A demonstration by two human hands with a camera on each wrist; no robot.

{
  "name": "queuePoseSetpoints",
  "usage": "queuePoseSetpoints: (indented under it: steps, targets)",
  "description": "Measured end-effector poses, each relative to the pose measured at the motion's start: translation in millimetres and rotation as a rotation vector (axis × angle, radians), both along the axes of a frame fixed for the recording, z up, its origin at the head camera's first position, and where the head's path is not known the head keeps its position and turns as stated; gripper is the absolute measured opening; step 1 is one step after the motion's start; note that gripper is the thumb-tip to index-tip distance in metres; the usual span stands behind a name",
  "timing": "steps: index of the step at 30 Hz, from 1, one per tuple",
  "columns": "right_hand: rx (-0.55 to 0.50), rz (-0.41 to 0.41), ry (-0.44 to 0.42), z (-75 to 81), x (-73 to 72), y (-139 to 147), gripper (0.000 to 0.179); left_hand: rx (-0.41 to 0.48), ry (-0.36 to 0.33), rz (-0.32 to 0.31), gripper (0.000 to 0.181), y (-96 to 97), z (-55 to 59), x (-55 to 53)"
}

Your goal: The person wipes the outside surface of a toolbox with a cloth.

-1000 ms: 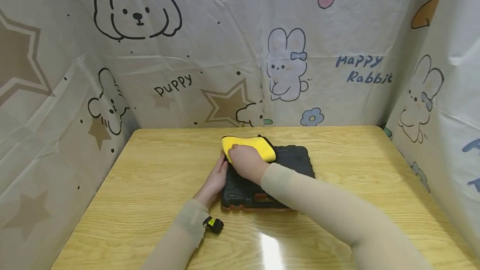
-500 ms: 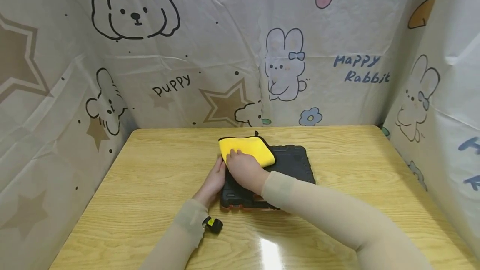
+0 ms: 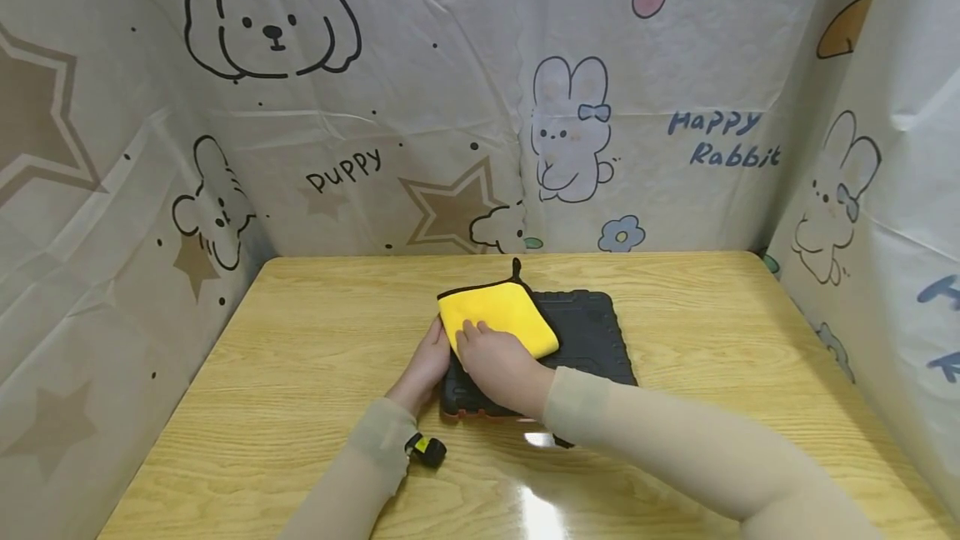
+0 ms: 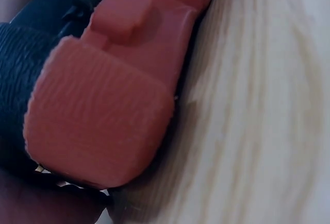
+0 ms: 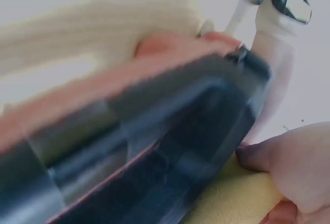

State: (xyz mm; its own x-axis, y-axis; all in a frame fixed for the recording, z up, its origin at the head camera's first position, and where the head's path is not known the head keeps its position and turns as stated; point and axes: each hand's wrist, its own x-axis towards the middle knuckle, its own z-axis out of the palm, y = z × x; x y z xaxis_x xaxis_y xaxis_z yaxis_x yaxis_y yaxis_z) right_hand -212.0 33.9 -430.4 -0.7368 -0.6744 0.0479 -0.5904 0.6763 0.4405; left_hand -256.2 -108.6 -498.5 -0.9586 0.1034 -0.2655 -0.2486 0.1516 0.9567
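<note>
A black tool case [image 3: 591,327] with a red-orange lower shell lies flat on the wooden table. My left hand [image 3: 423,367] rests along the case's left side, its visible fingers fairly straight; part of it is hidden by the cloth. The case's red corner [image 4: 98,116] fills much of the left wrist view. On the lid's left half, my right hand [image 3: 510,372] holds a folded yellow cloth [image 3: 502,307] with dark edging and a small loop. In the right wrist view, the thumb and fingers pinch the cloth [image 5: 234,198], close to the case's dark handle side [image 5: 206,110].
Wooden tabletop [image 3: 315,332] surrounds the case. A printed white curtain [image 3: 450,90] hangs behind the table and along both sides. A small black and yellow device [image 3: 427,448] is strapped at my left wrist.
My right hand has drawn the cloth toward me over the lid, and more of its yellow face and its loop now show. The left hand stays at the case's left side.
</note>
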Motion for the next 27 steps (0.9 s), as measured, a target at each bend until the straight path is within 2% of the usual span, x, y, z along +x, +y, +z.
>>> queuePoseSetpoints:
  steps: [4,8,13,20,27]
  targets:
    - [0.009,0.015,0.0,-0.2,13.1,2,0.039,0.015,-0.006,0.003,0.056,0.3,-1.9,-0.8]
    - [0.004,0.033,-0.006,-0.6,25.4,5,0.041,-0.011,-0.001,-0.007,0.059,-1.0,-3.4,-1.5]
    - [0.028,0.068,0.0,0.7,38.4,9,0.039,-0.008,-0.006,-0.02,0.072,-4.3,-3.2,-0.6]
    - [0.019,0.119,0.007,2.2,56.0,15,0.039,0.023,0.017,-0.079,0.059,-6.4,-3.5,-0.3]
    - [-0.018,0.18,-0.018,2.1,66.0,22,0.043,-0.024,0.077,-0.118,0.063,-10.2,-2.2,-0.2]
